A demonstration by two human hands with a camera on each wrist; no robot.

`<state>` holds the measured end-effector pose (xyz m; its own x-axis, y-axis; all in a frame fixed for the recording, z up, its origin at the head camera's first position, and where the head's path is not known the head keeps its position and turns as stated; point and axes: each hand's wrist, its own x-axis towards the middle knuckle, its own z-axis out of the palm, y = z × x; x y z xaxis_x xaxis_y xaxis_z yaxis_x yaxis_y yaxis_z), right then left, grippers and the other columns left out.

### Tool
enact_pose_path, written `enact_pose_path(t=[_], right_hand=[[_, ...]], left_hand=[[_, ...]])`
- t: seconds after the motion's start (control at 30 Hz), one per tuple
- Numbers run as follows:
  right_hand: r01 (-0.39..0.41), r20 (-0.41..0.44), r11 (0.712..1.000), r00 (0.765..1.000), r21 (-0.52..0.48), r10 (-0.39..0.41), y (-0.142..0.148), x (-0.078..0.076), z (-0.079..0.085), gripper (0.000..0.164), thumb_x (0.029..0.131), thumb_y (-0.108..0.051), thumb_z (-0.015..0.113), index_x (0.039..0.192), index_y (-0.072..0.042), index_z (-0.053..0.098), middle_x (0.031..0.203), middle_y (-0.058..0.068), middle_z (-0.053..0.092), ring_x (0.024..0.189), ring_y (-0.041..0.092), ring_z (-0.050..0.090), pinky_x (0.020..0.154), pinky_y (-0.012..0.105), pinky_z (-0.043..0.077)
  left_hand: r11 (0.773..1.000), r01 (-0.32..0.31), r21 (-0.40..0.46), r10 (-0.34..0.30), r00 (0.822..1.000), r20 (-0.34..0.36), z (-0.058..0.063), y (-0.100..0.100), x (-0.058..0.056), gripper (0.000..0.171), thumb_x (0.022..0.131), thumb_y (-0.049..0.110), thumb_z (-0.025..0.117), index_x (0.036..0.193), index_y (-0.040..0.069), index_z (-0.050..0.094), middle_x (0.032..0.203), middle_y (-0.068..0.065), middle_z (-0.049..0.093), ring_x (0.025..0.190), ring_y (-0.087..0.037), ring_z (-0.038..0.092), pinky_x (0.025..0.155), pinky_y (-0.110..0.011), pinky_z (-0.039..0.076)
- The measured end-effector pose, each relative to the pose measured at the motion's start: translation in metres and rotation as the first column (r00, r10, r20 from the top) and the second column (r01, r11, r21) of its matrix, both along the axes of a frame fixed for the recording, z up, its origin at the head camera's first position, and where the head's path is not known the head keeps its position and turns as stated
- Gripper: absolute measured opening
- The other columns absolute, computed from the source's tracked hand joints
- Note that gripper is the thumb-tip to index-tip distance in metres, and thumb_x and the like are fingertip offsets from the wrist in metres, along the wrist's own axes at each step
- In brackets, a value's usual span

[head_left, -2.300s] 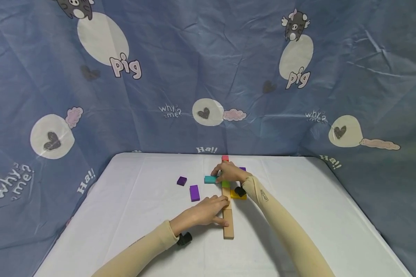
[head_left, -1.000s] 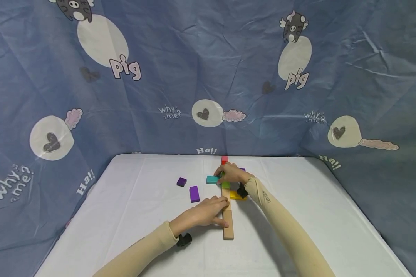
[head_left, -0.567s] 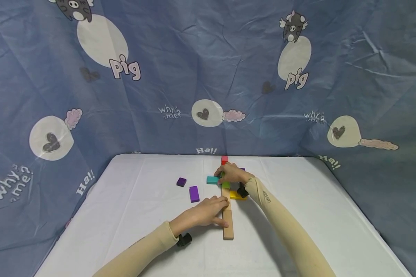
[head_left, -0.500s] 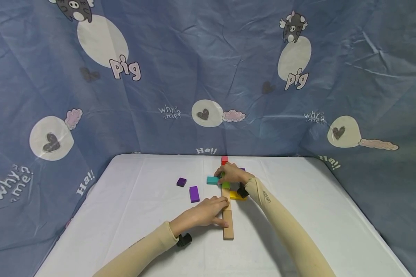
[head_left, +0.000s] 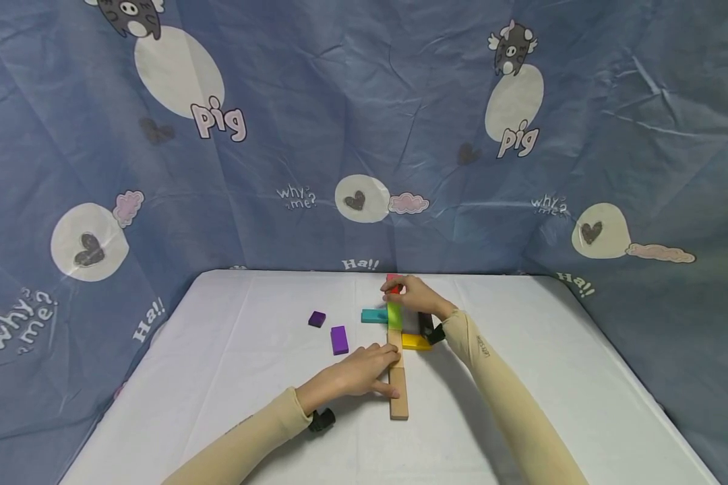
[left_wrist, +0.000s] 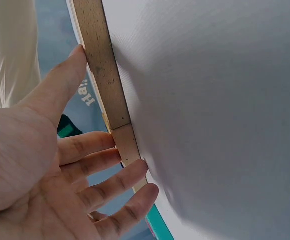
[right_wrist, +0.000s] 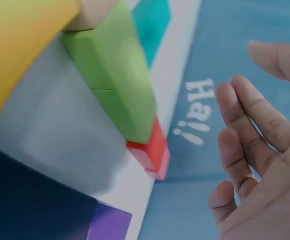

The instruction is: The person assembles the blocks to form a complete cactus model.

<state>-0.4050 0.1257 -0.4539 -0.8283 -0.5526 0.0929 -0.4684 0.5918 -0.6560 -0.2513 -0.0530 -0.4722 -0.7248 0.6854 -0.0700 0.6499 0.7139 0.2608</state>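
A straight line of blocks runs away from me: two plain wooden blocks (head_left: pixel 399 397), then green (head_left: pixel 395 318) and red (head_left: pixel 391 277) at the far end. Along the wooden blocks lies my left hand (head_left: pixel 359 372), its fingertips and thumb touching them with the fingers extended. A teal block (head_left: pixel 374 316) extends left from the green part, its end right at the line. My right hand (head_left: pixel 418 295) hovers over the red and green end. In the right wrist view its fingers (right_wrist: pixel 242 105) are loosely spread and hold nothing.
Right of the line, a yellow block (head_left: pixel 415 343) sits against it and a dark block (head_left: pixel 425 322) lies beyond, partly behind the right wrist. A purple block (head_left: pixel 339 340) and a small dark purple block (head_left: pixel 317 318) lie to the left on the white tabletop (head_left: pixel 249 337).
The teal block has slid right, up to the green part. My right hand has then let go of it and moved slightly away and to the right. The left hand stays put.
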Motion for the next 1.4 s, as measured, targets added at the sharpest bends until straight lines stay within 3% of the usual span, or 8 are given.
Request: enact_pose_path(t=[0.3,0.47,0.73,1.0,1.2,1.4], right_hand=[[0.080,0.022,0.988,0.997,-0.135,-0.078,0.036,0.003,0.011,0.028,0.090,-0.013,0.064,0.117,-0.005,0.065,0.118,0.015,0.065,0.105,0.025,0.054,0.094,0.043,0.043],[0.111,0.035,0.981,0.994,-0.158,-0.107,0.055,0.008,0.003,0.025,0.088,-0.012,0.067,0.112,-0.005,0.064,0.118,0.018,0.064,0.105,0.027,0.054,0.095,0.044,0.040],[0.100,0.075,0.981,0.993,-0.164,-0.089,0.080,0.027,-0.017,0.033,0.086,-0.010,0.070,0.112,0.005,0.059,0.112,0.021,0.061,0.102,0.034,0.048,0.089,0.042,0.036],[0.160,0.160,0.985,0.976,-0.059,-0.149,0.095,0.042,-0.030,0.058,0.074,-0.033,0.083,0.116,-0.006,0.055,0.113,0.011,0.049,0.108,0.027,0.039,0.087,0.038,0.035],[0.104,0.087,0.994,0.991,0.021,-0.106,0.096,0.052,-0.033,0.073,0.065,-0.037,0.089,0.119,-0.006,0.052,0.114,0.011,0.050,0.109,0.026,0.040,0.092,0.041,0.035],[0.075,0.035,0.993,0.996,0.088,-0.078,0.094,0.056,-0.035,0.078,0.062,-0.038,0.090,0.123,-0.007,0.051,0.118,0.010,0.050,0.112,0.026,0.042,0.098,0.044,0.036]], left_hand=[[1.000,-0.020,0.007,0.020,0.999,0.041,-0.001,0.001,-0.001,0.074,0.083,0.055,0.066,0.139,0.011,0.050,0.146,-0.003,0.046,0.129,-0.022,0.047,0.104,-0.046,0.042],[1.000,-0.022,0.009,0.022,0.999,0.044,-0.002,0.001,-0.001,0.074,0.082,0.056,0.066,0.139,0.011,0.050,0.147,-0.004,0.045,0.130,-0.024,0.047,0.105,-0.047,0.041],[1.000,-0.026,0.000,0.026,0.999,0.039,-0.003,0.002,-0.002,0.075,0.082,0.056,0.065,0.139,0.011,0.050,0.147,-0.004,0.045,0.129,-0.023,0.047,0.104,-0.046,0.042],[0.999,-0.039,0.012,0.039,0.997,0.061,-0.002,0.003,-0.002,0.075,0.082,0.055,0.067,0.140,0.011,0.049,0.147,-0.004,0.044,0.131,-0.024,0.046,0.106,-0.047,0.040],[0.999,-0.032,0.014,0.031,0.998,0.054,-0.003,0.002,-0.002,0.075,0.082,0.055,0.066,0.140,0.011,0.050,0.147,-0.004,0.045,0.131,-0.024,0.046,0.105,-0.047,0.041],[0.999,-0.034,0.011,0.033,0.998,0.061,-0.001,0.002,-0.001,0.075,0.082,0.056,0.066,0.140,0.011,0.050,0.147,-0.004,0.045,0.131,-0.025,0.046,0.106,-0.048,0.040]])
